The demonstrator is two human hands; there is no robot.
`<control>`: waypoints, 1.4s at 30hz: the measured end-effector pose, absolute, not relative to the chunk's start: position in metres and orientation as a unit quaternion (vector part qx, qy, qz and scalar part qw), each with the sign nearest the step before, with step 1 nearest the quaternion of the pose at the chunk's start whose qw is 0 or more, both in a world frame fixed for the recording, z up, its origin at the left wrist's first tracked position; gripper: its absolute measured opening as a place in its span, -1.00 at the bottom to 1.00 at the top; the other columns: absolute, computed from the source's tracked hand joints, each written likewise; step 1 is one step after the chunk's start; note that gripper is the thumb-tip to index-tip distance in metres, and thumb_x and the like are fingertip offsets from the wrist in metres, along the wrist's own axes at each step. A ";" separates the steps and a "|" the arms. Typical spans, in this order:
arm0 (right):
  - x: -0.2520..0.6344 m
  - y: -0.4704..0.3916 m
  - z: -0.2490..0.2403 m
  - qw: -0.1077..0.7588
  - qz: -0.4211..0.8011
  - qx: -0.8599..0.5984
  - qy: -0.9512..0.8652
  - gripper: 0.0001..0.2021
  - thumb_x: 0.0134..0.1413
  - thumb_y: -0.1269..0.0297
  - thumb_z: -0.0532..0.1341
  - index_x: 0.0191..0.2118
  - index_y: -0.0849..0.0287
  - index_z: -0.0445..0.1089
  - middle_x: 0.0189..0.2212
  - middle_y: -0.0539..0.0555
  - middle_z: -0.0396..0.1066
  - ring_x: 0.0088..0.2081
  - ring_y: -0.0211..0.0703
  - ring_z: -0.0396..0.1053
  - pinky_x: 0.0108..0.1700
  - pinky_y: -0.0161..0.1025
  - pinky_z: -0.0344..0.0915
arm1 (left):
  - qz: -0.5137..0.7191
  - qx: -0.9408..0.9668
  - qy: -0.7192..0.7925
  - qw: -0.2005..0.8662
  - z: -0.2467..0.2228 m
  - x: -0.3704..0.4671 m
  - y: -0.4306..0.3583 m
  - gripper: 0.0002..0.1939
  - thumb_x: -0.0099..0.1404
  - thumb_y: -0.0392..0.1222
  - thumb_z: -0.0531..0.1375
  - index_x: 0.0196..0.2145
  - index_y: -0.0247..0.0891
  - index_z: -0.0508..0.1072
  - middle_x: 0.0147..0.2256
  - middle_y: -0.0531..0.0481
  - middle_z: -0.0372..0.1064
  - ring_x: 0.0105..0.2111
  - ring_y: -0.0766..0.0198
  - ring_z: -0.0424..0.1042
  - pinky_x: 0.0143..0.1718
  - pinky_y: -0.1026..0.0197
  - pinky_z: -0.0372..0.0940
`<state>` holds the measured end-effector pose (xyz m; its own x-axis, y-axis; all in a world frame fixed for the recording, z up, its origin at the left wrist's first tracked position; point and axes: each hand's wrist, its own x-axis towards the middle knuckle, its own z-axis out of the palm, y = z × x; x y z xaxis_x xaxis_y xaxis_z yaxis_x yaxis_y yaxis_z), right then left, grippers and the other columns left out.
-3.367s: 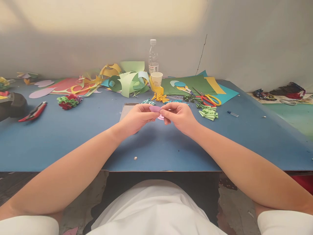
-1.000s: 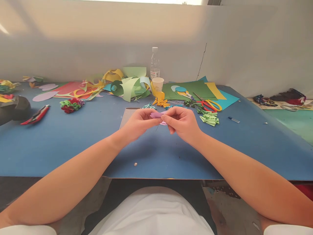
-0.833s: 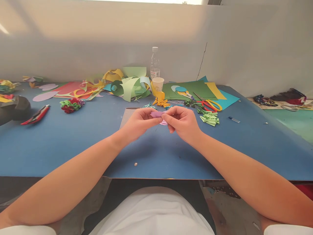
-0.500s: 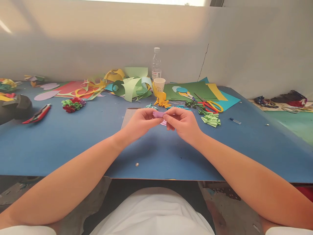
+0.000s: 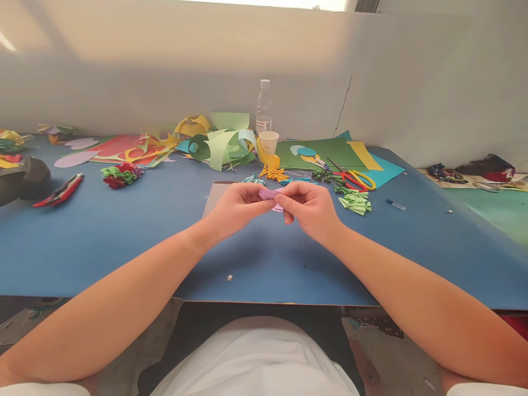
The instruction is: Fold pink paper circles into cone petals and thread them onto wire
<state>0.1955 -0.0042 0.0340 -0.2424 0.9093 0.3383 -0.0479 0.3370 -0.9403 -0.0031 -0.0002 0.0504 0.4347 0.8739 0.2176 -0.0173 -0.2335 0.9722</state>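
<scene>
Between my two hands is a small piece of purple paper (image 5: 269, 194), pinched by the fingertips. My left hand (image 5: 237, 206) grips its left end, and my right hand (image 5: 307, 206) has thumb and fingers closed on the right end. Just below, pink paper (image 5: 278, 208) shows partly between the hands; the fingers hide the rest. A flat grey-beige board or case (image 5: 215, 195) lies behind my left hand. Beyond the hands are rolled orange paper cones (image 5: 275, 171); pale green paper cones (image 5: 355, 202) lie to the right of my right hand.
A plastic bottle (image 5: 264, 107) and a paper cup (image 5: 268, 143) stand at the back. Scissors (image 5: 358, 180) lie right, on dark green sheets (image 5: 325, 151). Left are red-handled pliers (image 5: 60, 191), a paper flower cluster (image 5: 121, 175) and curled paper scraps (image 5: 223, 146). The blue table (image 5: 124, 242) ends near my lap.
Both hands stay almost in place, still pinching the purple paper. The fingers and the paper have shifted only slightly. The view has moved a little.
</scene>
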 end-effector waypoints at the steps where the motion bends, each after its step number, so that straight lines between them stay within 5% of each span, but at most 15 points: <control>1: 0.195 -0.004 0.034 0.515 0.466 -0.339 -0.635 -0.72 0.10 0.04 0.48 -0.34 0.15 0.53 -0.51 -0.02 0.45 -0.56 -0.28 0.37 -0.50 -0.26 0.33 | 0.424 0.662 0.322 0.528 0.050 -0.003 0.000 -0.83 0.27 -0.11 0.41 -0.34 -0.26 0.61 -0.40 0.02 0.45 -0.32 0.26 0.39 -0.22 0.15 0.28; 14: 0.194 0.002 0.033 0.512 0.456 -0.328 -0.650 -0.74 0.13 0.03 0.44 -0.30 0.13 0.54 -0.38 0.00 0.45 -0.49 -0.28 0.39 -0.43 -0.23 0.34 | 0.416 0.661 0.300 0.547 0.048 0.000 0.005 -0.85 0.29 -0.13 0.39 -0.33 -0.26 0.58 -0.35 -0.04 0.56 -0.24 0.15 0.55 -0.09 0.06 0.38; 24: 0.192 -0.001 0.035 0.517 0.454 -0.365 -0.627 -0.67 0.06 -0.02 0.47 -0.35 0.16 0.53 -0.48 -0.01 0.46 -0.55 -0.28 0.40 -0.44 -0.23 0.40 | 0.415 0.666 0.331 0.524 0.044 -0.004 0.008 -0.81 0.33 -0.06 0.35 -0.29 -0.25 0.62 -0.31 -0.04 0.57 -0.21 0.18 0.50 -0.08 0.11 0.34; 42: 0.193 0.001 0.033 0.491 0.460 -0.370 -0.641 -0.68 0.06 -0.02 0.48 -0.32 0.14 0.54 -0.44 0.00 0.50 -0.52 -0.25 0.42 -0.45 -0.24 0.35 | 0.398 0.676 0.356 0.507 0.046 -0.003 0.007 -0.81 0.30 -0.08 0.34 -0.41 -0.23 0.56 -0.48 0.06 0.40 -0.46 0.33 0.29 -0.43 0.20 0.07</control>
<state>0.1929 0.0008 0.0331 -0.2442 0.9256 0.2893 0.0232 0.3038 -0.9524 -0.0031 0.0068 0.0459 0.4291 0.8859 0.1762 0.0781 -0.2307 0.9699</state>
